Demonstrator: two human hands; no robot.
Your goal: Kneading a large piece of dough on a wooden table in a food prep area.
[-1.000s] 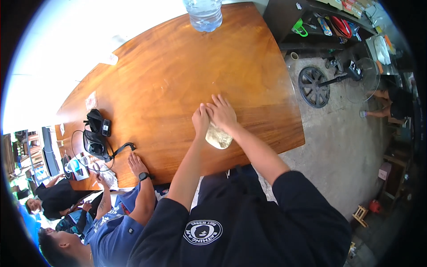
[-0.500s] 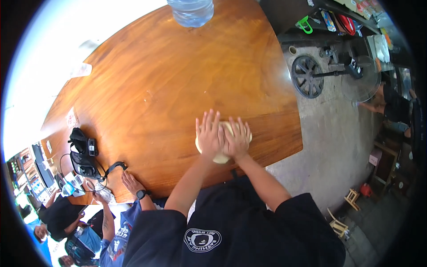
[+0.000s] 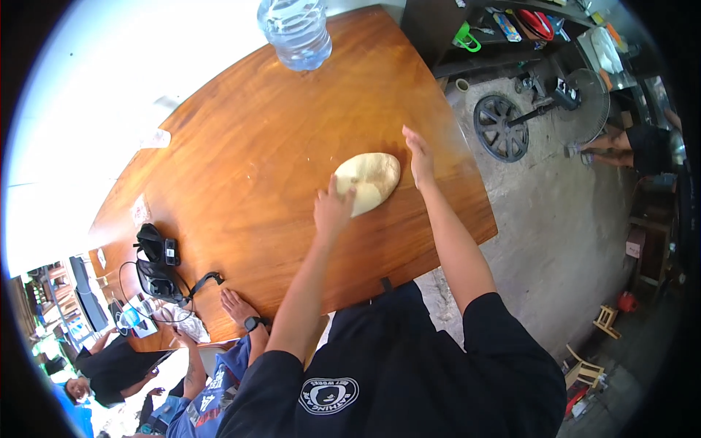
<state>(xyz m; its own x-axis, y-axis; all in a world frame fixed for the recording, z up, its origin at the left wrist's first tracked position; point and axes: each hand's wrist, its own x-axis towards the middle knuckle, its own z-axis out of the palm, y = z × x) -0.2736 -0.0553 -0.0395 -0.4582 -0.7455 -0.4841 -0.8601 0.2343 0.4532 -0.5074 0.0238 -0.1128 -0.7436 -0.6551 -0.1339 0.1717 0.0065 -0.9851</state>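
Note:
A pale, flattened oval of dough (image 3: 374,182) lies on the wooden table, with a small dimple and creases on its top. At its near left edge is my left hand (image 3: 334,209), fingers apart and tips over the dough's rim, seemingly touching it. My right hand (image 3: 420,159) is held just right of the dough, apart from it. That hand is turned edge-on, its fingers stretched out and holding nothing.
A large clear water bottle (image 3: 296,33) stands at the table's far edge. To the left lie a black strapped bag (image 3: 157,266) and another person's hand (image 3: 237,305) with a watch. A pedestal fan (image 3: 504,130) stands on the floor beyond the table's right edge (image 3: 478,190).
Both hands were pressed together on the dough; now they have come apart, the right lifting off to the right. The dough sits farther from me and shows more of its top.

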